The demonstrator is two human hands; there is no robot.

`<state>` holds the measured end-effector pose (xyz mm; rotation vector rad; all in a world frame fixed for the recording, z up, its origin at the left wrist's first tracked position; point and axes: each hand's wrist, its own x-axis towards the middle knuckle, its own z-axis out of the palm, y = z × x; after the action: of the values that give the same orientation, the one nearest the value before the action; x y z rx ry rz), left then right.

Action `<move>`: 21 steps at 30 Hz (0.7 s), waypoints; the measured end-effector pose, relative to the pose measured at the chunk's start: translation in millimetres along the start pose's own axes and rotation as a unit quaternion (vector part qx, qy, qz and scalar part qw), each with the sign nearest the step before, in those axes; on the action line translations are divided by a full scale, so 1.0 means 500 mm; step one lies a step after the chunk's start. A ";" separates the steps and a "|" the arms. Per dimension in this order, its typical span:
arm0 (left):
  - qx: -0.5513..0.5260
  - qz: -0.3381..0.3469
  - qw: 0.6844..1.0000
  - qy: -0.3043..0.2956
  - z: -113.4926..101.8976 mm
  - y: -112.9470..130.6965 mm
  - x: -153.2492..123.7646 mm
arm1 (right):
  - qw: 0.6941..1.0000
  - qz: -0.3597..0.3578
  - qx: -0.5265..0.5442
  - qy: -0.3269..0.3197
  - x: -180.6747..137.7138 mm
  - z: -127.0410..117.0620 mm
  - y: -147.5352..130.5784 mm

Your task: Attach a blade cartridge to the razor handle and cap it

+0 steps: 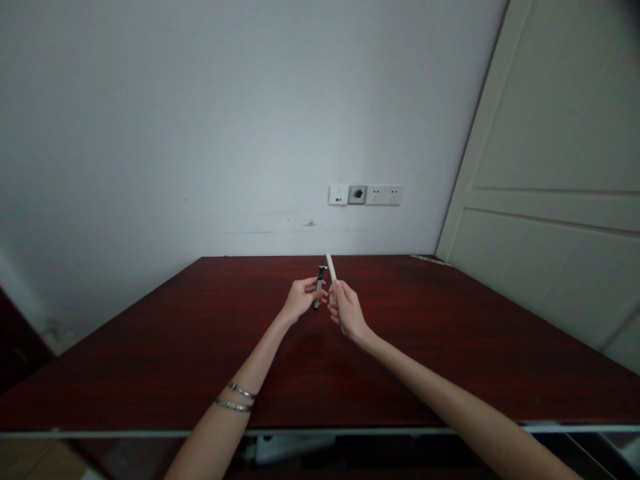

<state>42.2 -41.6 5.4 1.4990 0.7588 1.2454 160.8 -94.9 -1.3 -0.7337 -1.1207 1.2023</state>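
Observation:
Above the middle of the table, my left hand (303,297) is closed round the grey-and-black handle of a small T-headed tool (319,283). The tool stands nearly upright with its head on top; it looks like a peeler or a razor, and I cannot tell which. My right hand (349,309) grips a long thin white stick (331,268), which leans slightly left at its top. The tool's head is close beside the stick; whether they touch I cannot tell. My right fingers cover the middle of the stick.
A dark red wooden table (200,360) reaches back to a white wall (250,120). Sockets (383,195) and a grey wall plate (357,195) sit low on the wall. A pale panelled door (555,160) stands at the right. Below the front edge is a shelf with a pale object (290,448).

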 end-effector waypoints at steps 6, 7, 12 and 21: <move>-0.005 0.011 1.000 0.007 -0.008 -0.004 0.004 | 1.000 0.002 -0.021 0.003 -0.004 -0.003 0.020; -0.005 0.011 1.000 0.007 -0.009 -0.005 0.004 | 1.000 -0.001 -0.020 0.003 -0.005 -0.004 0.020; 0.002 0.008 1.000 0.002 -0.007 -0.002 0.002 | 0.999 -0.032 -0.006 0.010 0.007 0.000 0.006; -0.006 0.016 1.000 0.012 -0.008 0.005 0.004 | 0.999 -0.027 -0.036 -0.012 -0.018 0.005 0.024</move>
<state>38.7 -39.4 8.2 1.4937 0.7446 1.2920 154.3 -100.9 -13.8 -0.7407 -1.2013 1.1334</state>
